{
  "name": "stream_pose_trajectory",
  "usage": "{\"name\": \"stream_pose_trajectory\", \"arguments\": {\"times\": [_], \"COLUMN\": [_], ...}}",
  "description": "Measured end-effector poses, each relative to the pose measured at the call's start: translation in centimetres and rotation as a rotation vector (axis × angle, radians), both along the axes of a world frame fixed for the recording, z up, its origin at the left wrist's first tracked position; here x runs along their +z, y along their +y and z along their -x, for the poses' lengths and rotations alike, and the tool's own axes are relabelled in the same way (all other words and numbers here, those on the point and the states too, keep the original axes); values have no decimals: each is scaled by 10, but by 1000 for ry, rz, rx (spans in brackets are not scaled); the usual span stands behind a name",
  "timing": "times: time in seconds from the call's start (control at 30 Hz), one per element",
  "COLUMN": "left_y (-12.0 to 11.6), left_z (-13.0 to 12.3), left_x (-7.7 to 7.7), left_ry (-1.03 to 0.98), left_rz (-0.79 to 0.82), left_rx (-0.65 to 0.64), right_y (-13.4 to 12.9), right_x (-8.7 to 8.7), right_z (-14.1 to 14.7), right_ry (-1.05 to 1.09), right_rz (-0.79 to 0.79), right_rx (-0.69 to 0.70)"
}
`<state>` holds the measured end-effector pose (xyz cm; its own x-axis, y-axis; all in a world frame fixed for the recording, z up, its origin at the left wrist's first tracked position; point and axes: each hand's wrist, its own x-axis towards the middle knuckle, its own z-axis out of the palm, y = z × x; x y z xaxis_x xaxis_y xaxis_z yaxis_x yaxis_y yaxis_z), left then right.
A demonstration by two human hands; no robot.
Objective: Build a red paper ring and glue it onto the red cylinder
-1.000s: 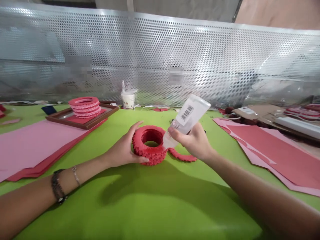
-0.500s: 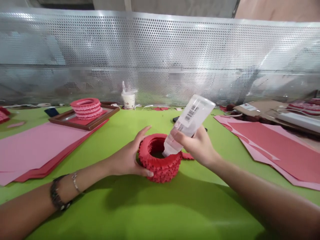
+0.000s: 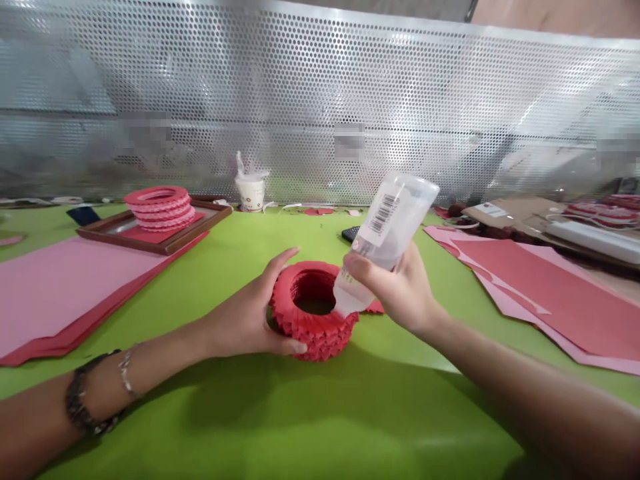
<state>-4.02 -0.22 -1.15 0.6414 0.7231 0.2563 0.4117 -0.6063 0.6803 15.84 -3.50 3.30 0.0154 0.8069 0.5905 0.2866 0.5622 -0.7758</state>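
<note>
Green and glossy, the tabletop [image 3: 300,427] stretches out bare in front of the person, perhaps left so to give both forearms room. Just beyond, the left hand [image 3: 250,307] grips the stack of red ruffled rings [image 3: 320,337] by its left side, thumb in front, likely to steady it. That stack sits mid-table, hole facing up. The right hand [image 3: 405,287] is wrapped around a translucent bottle [image 3: 385,220], tipped so its narrow end points down at the stack's right rim, presumably so whatever's inside runs to the tip. I can't tell whether the tip touches. Behind, a red ruffled piece [image 3: 376,307] peeks out, mostly hidden.

Paper lies to either side, pink and red sheets [image 3: 50,287] at left and more sheets [image 3: 560,287] at right, seemingly kept clear of the elbows. Farther off, a brown-edged tray [image 3: 200,229] carries pink-and-red rings [image 3: 163,213], maybe to keep them together. A lidded cup [image 3: 251,193] stands at the back, before a perforated metal screen [image 3: 300,87].
</note>
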Motion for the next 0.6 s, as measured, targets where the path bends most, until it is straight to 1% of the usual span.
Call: {"name": "stream_pose_trajectory", "arguments": {"times": [0.13,0.23,0.33,0.4,0.47,0.53,0.6], "left_y": [2,3,7,10,12,14,16], "left_z": [1,2,5,6,7,8,8], "left_x": [1,2,2,2,2,1,0], "left_ry": [33,14,16,22,15,-1,-14], "left_rz": [-14,-3,-7,6,31,50,53], "left_rx": [-24,-27,-76,-109,-132,-158,-182], "right_y": [11,20,22,18,12,7,6], "right_x": [1,2,4,5,4,2,0], "right_z": [-11,-20,-24,-21,-15,-10,-8], "right_ry": [19,-7,12,83,101,38,-21], "right_rz": [22,-32,-79,-63,-35,-14,18], "right_rx": [-42,-88,-118,-52,65,164,229]}}
